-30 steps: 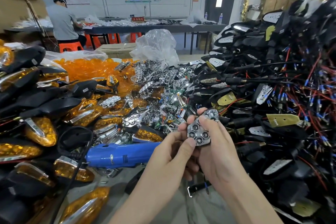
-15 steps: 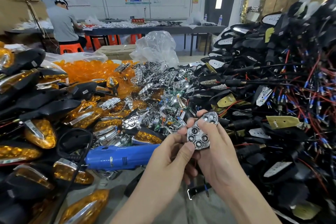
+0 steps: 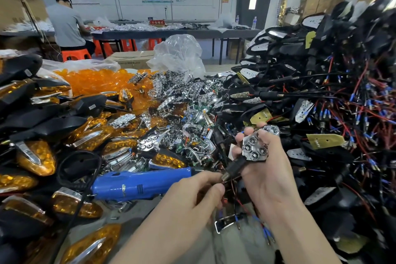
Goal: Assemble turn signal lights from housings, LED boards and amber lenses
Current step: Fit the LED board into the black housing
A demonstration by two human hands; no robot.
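Observation:
My right hand (image 3: 270,176) grips a black housing fitted with a chrome LED reflector (image 3: 255,148), face up, with its thumb across the top. The housing's black stem (image 3: 234,166) points down to the left. My left hand (image 3: 192,197) pinches the end of that stem between thumb and fingers. Red and blue-tipped wires (image 3: 252,221) hang below both hands. A heap of loose chrome reflectors and boards (image 3: 188,118) lies behind, amber lenses (image 3: 96,81) at the back left, and wired black housings (image 3: 321,96) are piled at the right.
A blue electric screwdriver (image 3: 139,184) lies on the bench left of my hands. Finished amber lights (image 3: 36,156) are stacked along the left. A clear plastic bag (image 3: 180,53) stands behind the heaps. A person (image 3: 66,23) sits at a far table.
My left hand has dropped from the reflector's face down to the stem's end. The right hand has shifted the housing slightly right, exposing the stem.

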